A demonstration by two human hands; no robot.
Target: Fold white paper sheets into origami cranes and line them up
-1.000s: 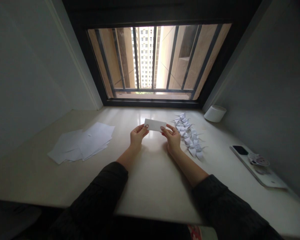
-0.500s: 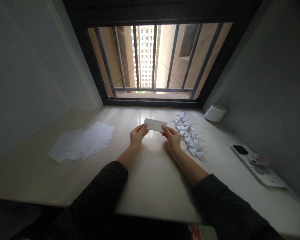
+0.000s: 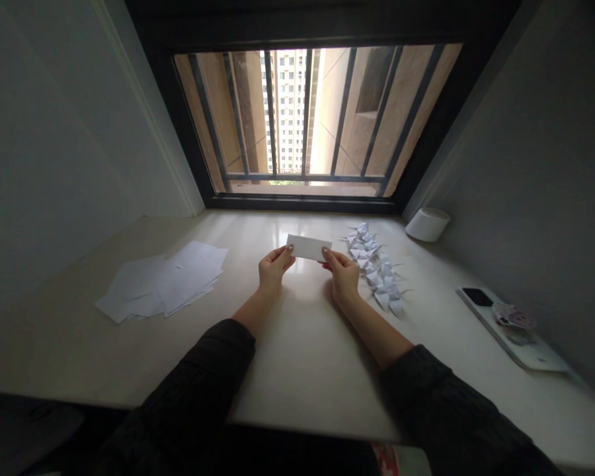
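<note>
A folded piece of white paper (image 3: 308,246), a flat rectangle, is held up between both hands above the pale sill. My left hand (image 3: 272,268) pinches its left end, thumb on the near face and fingers behind. At the opposite end, my right hand (image 3: 342,272) grips it the same way. The fingers behind the paper are partly hidden. Just right of my right hand lies a cluster of several folded paper cranes (image 3: 377,268). Off to the left of my left hand, loose white paper sheets (image 3: 183,277) overlap in a spread pile.
A white phone (image 3: 520,337) with a round grip on its back lies at the right. Near the right wall stands a white rounded object (image 3: 427,225). The dark window frame (image 3: 302,205) borders the far edge of the sill (image 3: 307,370); bars stand outside the glass.
</note>
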